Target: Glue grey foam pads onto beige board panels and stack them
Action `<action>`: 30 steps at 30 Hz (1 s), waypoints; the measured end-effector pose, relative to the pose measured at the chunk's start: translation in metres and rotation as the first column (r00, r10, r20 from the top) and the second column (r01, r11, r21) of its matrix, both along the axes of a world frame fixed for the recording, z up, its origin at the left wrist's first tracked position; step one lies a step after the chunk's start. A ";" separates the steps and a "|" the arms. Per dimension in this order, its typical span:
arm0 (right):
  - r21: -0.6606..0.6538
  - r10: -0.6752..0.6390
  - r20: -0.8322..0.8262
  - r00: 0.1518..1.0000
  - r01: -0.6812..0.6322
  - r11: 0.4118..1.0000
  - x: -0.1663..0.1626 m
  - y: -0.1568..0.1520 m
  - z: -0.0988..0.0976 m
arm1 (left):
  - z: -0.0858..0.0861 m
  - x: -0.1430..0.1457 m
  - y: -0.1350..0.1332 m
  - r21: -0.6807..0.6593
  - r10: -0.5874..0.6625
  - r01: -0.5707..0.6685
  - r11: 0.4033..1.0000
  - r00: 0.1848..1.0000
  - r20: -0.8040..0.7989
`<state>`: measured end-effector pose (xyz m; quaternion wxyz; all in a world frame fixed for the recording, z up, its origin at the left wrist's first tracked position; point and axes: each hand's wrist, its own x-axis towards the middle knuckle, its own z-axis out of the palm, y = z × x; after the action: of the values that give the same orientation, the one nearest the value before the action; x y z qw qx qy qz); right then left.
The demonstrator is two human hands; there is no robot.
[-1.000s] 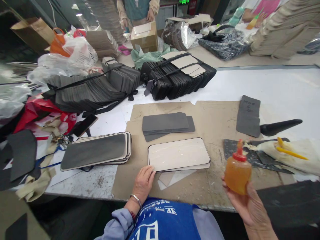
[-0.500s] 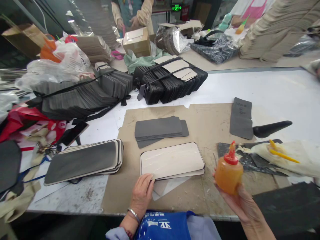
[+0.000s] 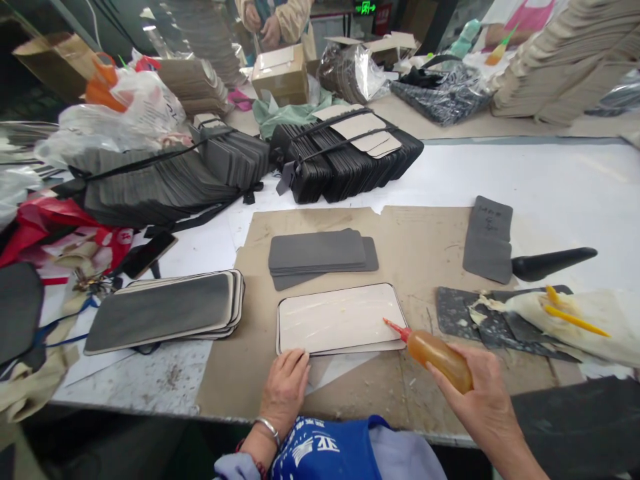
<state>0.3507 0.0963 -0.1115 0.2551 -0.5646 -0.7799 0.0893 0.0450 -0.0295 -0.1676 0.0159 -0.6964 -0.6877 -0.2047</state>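
My right hand (image 3: 473, 383) is wrapped round a squeeze bottle (image 3: 437, 360) of amber liquid, tipped to the left. Its red nozzle points at the right part of a pale panel (image 3: 330, 319), close to or touching the surface. This panel has rounded corners, a dark rim and shiny wet-looking streaks across it. Another pale sheet shows beneath its front right edge. At the panel's front left edge, my left hand (image 3: 286, 383) lies with fingers extended, fingertips on the edge. Just behind the panel lies a small stack of grey pieces (image 3: 320, 251).
Grey-faced panels (image 3: 165, 310) are stacked at the left on the table. Bundles of dark pieces (image 3: 350, 160) stand at the back. On the right are a black-handled tool (image 3: 555, 262), a grey piece (image 3: 487, 239) and a whitish bag (image 3: 530, 310). A person's hands (image 3: 270, 30) show across the table.
My right hand has tipped the bottle from upright to nearly level, bringing its nozzle leftward over the pale panel. My left hand has stayed at the panel's edge. The camera view has shifted slightly.
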 end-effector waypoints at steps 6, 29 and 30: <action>0.130 -0.025 0.083 0.996 0.015 0.991 -0.006 -0.004 0.018 | -0.003 0.000 -0.006 0.001 -0.005 0.005 1.000 0.999 -0.039; -0.678 -0.565 -0.474 0.675 0.130 0.723 -0.058 -0.047 0.008 | -0.002 -0.020 -0.020 0.125 -0.067 0.055 0.991 0.994 0.089; -0.740 -0.649 -0.520 0.555 0.087 0.667 -0.045 -0.051 0.005 | 0.000 -0.018 -0.018 0.126 -0.074 0.060 0.990 0.992 0.105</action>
<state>0.3057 0.0455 -0.1067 0.3586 -0.6854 -0.3711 0.5137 0.0273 -0.0470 -0.1676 0.0139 -0.7045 -0.6498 -0.2849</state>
